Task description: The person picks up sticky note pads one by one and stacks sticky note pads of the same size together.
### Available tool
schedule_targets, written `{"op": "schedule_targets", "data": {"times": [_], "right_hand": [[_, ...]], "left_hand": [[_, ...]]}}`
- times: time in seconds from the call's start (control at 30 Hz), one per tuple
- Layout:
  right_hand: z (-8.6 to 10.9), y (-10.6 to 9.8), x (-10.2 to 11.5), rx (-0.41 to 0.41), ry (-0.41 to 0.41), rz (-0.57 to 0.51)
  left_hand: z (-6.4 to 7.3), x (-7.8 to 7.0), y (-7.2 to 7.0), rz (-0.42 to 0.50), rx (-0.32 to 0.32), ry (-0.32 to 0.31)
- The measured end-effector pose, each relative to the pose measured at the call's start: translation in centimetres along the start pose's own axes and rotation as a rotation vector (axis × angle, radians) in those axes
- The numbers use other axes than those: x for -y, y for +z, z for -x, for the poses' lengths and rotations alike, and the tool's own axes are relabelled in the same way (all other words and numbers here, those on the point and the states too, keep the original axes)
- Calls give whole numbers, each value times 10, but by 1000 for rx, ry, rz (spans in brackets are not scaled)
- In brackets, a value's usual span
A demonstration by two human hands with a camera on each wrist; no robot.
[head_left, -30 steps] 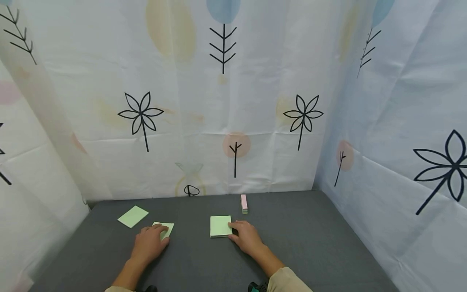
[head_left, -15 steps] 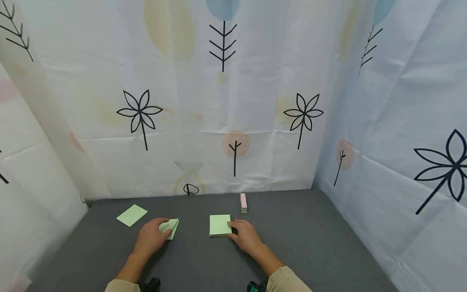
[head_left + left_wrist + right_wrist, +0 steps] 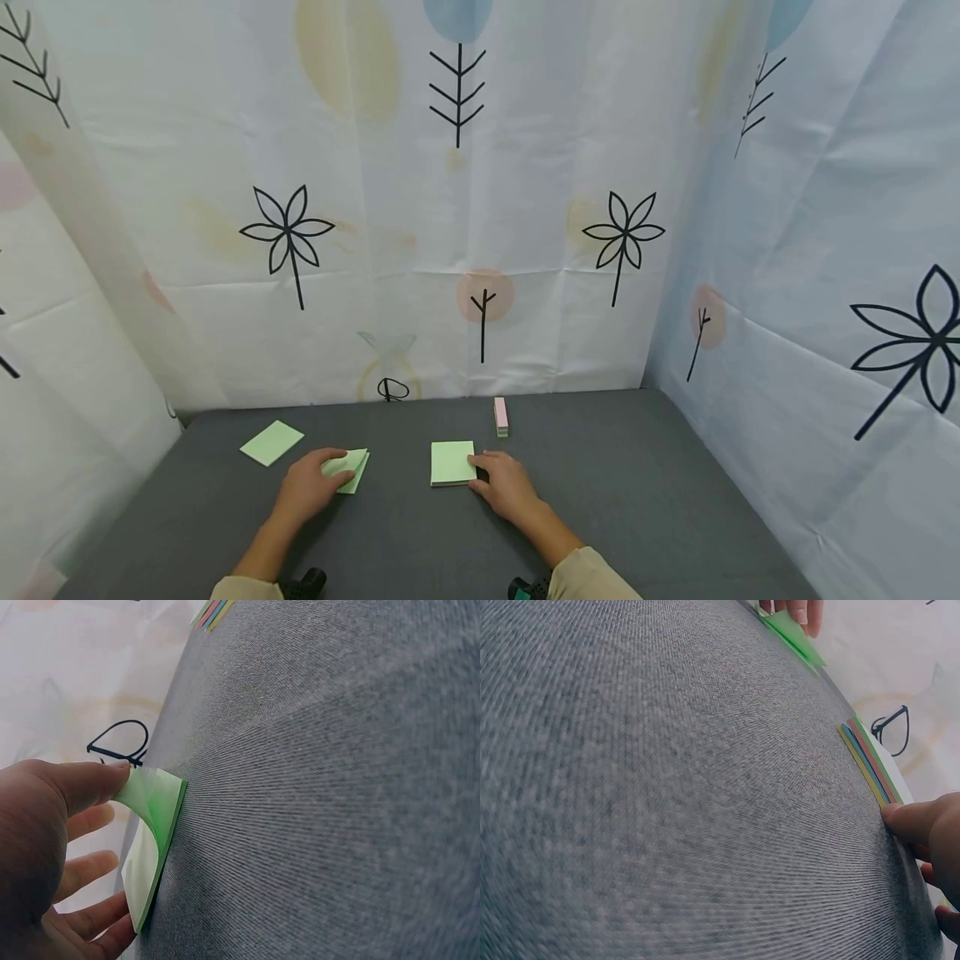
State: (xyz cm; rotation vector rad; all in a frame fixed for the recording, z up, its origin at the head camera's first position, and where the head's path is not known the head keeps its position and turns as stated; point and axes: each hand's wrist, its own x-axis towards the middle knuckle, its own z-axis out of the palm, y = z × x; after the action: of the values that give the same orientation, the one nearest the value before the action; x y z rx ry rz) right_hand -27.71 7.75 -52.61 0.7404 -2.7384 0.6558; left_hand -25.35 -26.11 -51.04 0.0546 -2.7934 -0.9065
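My left hand [image 3: 307, 487] holds a thin pad of light green sticky notes [image 3: 354, 468] by its left side. In the left wrist view, the thumb presses on a curled-up sheet [image 3: 142, 791] that arches away from the pad, and fingertips lie at the opposite edge. A thicker square sticky note pad [image 3: 452, 463], green on top with red, blue and yellow layers [image 3: 870, 766] below, lies flat on the table. My right hand [image 3: 508, 487] grips its right edge, index finger at the side and thumb at the near corner.
Another green square of sticky notes [image 3: 272, 442] lies at the back left of the dark grey table [image 3: 420, 542]. Behind the thick pad stands a small narrow pink-topped block [image 3: 501, 416]. White patterned curtains [image 3: 525, 208] enclose the table's back and sides.
The left hand has shifted slightly right and away from me, and the top of its green pad now shows a bent-up sheet. The right hand stays at the thick pad.
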Motion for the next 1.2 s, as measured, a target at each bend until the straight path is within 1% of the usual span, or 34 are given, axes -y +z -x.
{"op": "schedule_targets", "data": {"times": [0.13,0.2,0.3,0.43,0.53,0.6,0.7,0.87,0.97,1.1,1.2], "right_hand": [[0,0,0,5,3,0],[0,0,0,7,6,-1],[0,-1,0,7,9,-3],[0,-2,1,2,9,-2],[0,-2,1,-1,6,0],[0,-2,1,-2,5,2],[-1,-1,0,-1,4,-1],[0,-1,0,-3,7,-7],[0,-1,0,-6,7,-4],[0,0,0,-6,6,1],[0,0,0,-9,3,1]], "left_hand": [[1,1,0,-7,1,19],[2,2,-1,-27,-1,19],[3,3,-2,-84,-21,2],[6,4,-5,-209,-44,-42],[8,5,-7,-278,-20,-101],[9,5,-7,-296,4,-144],[10,5,-6,-308,15,-181],[9,3,-2,-286,-6,-190],[9,2,0,-249,-35,-187],[12,1,2,-212,-85,-161],[15,-1,2,-213,-94,-163]]}}
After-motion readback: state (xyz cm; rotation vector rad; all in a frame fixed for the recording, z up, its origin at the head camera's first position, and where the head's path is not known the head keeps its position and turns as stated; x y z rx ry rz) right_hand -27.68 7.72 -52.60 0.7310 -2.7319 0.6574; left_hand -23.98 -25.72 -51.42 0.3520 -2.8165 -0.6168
